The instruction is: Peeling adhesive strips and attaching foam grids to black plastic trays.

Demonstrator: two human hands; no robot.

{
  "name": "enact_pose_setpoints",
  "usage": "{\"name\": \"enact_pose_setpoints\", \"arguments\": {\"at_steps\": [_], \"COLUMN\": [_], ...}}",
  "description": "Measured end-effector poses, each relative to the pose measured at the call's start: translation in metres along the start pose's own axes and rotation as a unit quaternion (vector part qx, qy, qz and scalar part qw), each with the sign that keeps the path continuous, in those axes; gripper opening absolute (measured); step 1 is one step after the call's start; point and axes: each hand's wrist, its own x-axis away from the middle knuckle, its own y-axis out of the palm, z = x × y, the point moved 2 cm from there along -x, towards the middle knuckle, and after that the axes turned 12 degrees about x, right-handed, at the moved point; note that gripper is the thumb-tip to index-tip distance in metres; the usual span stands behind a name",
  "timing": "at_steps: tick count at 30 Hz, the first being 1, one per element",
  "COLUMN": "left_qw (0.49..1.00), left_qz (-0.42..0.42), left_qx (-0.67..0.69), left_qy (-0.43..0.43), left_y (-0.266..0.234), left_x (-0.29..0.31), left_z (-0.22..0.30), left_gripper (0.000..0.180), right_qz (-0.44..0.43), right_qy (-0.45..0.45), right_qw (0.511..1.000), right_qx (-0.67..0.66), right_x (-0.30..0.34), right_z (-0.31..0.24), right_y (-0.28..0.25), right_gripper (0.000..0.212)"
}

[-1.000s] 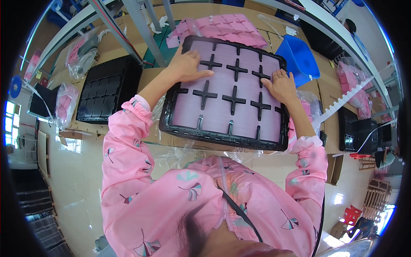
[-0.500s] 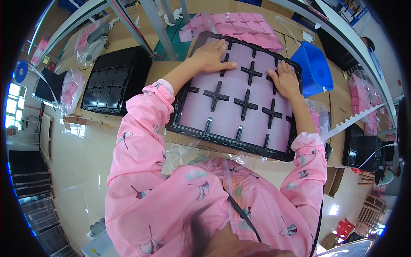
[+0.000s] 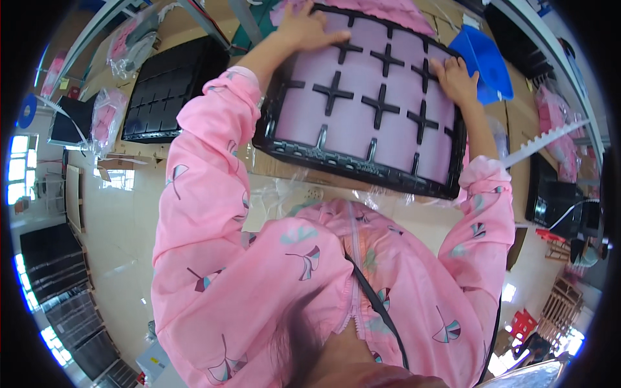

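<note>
A large black plastic tray lies before me, with pale pink foam sheeting showing around its raised black crosses. My left hand rests on the tray's far left corner, fingers spread and thumb stretched across the foam. At the right rim, my right hand touches the tray with its fingers apart and bent over the edge. Nothing separate from the tray shows in either hand. The fingertips of the right hand are partly hidden behind its knuckles.
A stack of black trays stands to the left on the brown bench. A blue bin is close beside my right hand. Pink foam lies beyond the tray. Metal frame posts rise at the far left. Bagged pink pieces sit further left.
The view has tilted, so the scene sits higher in the picture. My left hand has moved out to the far corner. My right hand has shifted to the right rim, its fingers more bent.
</note>
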Motion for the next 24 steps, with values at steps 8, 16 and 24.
{"name": "enact_pose_setpoints", "arguments": {"at_steps": [8, 16, 24], "left_qw": [0.971, 0.975, 0.975], "left_qz": [-0.125, -0.115, -0.135], "left_qx": [0.187, 0.158, 0.146], "left_qy": [0.085, 0.106, 0.103], "left_y": [-0.049, -0.052, -0.065], "left_x": [0.139, 0.196, 0.204], "left_z": [0.037, 0.068, 0.069], "left_gripper": [0.077, 0.076, 0.073], "right_qz": [0.101, 0.072, 0.059], "right_qy": [-0.147, -0.182, -0.191], "right_qw": [0.966, 0.972, 0.974], "right_qx": [-0.187, -0.132, -0.103], "right_x": [0.158, 0.219, 0.241], "right_z": [-0.022, -0.031, -0.017], "right_y": [-0.027, -0.032, -0.039], "right_gripper": [0.053, 0.058, 0.058]}}
